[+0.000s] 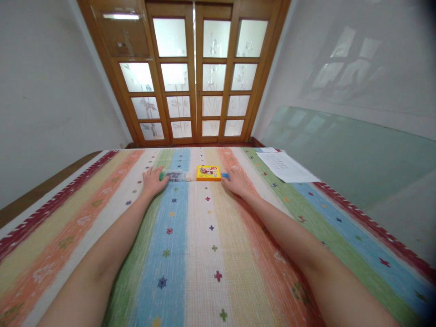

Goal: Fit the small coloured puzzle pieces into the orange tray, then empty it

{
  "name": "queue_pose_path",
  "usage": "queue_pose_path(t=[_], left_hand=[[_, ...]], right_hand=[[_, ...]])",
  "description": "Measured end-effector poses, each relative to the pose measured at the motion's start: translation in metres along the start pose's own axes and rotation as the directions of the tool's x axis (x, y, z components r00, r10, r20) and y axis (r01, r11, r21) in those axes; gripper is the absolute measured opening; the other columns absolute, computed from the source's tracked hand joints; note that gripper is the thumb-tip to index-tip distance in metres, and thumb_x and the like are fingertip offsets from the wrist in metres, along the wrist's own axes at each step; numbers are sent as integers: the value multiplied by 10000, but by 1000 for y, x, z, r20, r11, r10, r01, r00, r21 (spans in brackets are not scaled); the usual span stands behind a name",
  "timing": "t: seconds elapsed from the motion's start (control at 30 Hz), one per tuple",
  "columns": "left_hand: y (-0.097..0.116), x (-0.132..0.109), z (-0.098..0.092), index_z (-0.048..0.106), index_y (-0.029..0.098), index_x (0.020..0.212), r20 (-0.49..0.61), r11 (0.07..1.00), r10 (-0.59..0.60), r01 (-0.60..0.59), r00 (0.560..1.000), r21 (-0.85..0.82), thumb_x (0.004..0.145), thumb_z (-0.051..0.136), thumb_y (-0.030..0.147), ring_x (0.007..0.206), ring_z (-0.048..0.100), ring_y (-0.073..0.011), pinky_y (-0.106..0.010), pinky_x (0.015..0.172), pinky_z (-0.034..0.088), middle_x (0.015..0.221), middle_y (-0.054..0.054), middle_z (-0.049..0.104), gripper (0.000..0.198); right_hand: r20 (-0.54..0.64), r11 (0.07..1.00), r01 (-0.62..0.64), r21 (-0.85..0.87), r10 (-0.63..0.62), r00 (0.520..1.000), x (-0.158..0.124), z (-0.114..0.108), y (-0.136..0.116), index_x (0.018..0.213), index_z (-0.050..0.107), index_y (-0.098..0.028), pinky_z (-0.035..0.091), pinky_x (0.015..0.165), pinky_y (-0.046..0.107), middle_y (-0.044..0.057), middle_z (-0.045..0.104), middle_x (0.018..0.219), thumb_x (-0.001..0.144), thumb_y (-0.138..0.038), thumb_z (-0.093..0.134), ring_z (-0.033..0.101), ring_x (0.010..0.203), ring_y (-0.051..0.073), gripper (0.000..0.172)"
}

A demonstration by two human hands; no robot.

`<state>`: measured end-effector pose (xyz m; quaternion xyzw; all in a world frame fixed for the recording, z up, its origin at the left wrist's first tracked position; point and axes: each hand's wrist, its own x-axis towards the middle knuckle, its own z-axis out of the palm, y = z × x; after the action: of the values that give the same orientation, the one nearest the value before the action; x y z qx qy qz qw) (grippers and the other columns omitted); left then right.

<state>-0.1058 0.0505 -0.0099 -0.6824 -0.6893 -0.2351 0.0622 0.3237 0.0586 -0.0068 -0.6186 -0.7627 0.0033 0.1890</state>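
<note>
My left hand (154,181) rests far out on the table, its fingers spread and its thumb beside the green end (162,175) of a clear pack with small dark contents (175,176). Across from it, my right hand (236,180) lies with fingers apart at a small blue item (225,175). Between the hands is a yellow box with a printed picture on its lid (209,173). A small pale piece (190,176) sits between the clear pack and the box. These things form one row from hand to hand. The exact finger contact is too small to make out.
A striped, patterned cloth (200,272) covers the table. Printed white paper (286,166) lies at the far right. Beyond the table's far edge stand wooden doors with frosted panes (194,72). A greenish glass-like panel (327,150) leans along the right wall.
</note>
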Motion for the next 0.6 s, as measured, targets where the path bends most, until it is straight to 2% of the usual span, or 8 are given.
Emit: queue_pose_path(t=[0.07,0.17,0.23,0.33,0.43,0.5,0.6], left_hand=[[12,-7,-4,531,221,1552,-5,994,111,-111,994,2,977,552,487,1555,309,-399,-668,1274,141,1591,-136,526,633],[35,-18,-4,580,284,1515,75,951,308,-308,948,-19,991,545,463,1557,321,-347,-612,1300,133,1622,-91,493,554],[51,-25,-1,566,324,1530,157,927,373,-373,915,-30,995,548,514,1583,271,-356,-631,1292,126,1677,-75,421,568],[70,-29,4,459,379,1602,235,918,391,-397,890,-23,991,521,639,1601,222,-395,-714,1255,71,1727,-75,330,666],[80,-26,8,403,414,1625,282,926,364,-379,888,-2,982,493,702,1606,202,-413,-760,1225,41,1745,-80,285,711],[82,-22,10,385,428,1631,301,929,351,-370,887,7,979,480,721,1609,194,-416,-773,1216,36,1752,-79,264,721],[83,-16,13,371,438,1635,314,931,340,-363,887,18,988,463,715,1615,184,-410,-767,1224,35,1759,-67,246,710]], right_hand=[[-11,990,133,-48,-133,991,-5,-8,18,1447,582,-182,385,1149,438,177,560,1480,1003,-429,573,489,1366,329,508],[-19,990,133,-55,-134,991,-15,-19,40,1414,603,-208,453,1057,405,165,593,1395,1001,-448,603,566,1253,310,478],[5,991,129,-29,-129,992,-24,-25,45,1419,597,-219,491,979,384,160,605,1350,994,-466,620,610,1168,296,492],[24,978,208,16,-209,978,-41,-28,35,1395,608,-237,507,947,380,145,618,1321,991,-498,629,621,1154,295,481],[18,925,370,83,-372,928,-55,-26,14,1421,588,-263,500,1016,404,129,599,1377,1006,-513,613,608,1217,289,485],[35,903,411,124,-418,908,-56,-22,0,1466,563,-283,506,1031,411,125,582,1414,1010,-515,615,605,1246,286,514],[-2,890,428,156,-433,901,-44,-16,-18,1503,548,-306,494,1071,432,122,575,1436,1026,-480,609,580,1300,290,512]])
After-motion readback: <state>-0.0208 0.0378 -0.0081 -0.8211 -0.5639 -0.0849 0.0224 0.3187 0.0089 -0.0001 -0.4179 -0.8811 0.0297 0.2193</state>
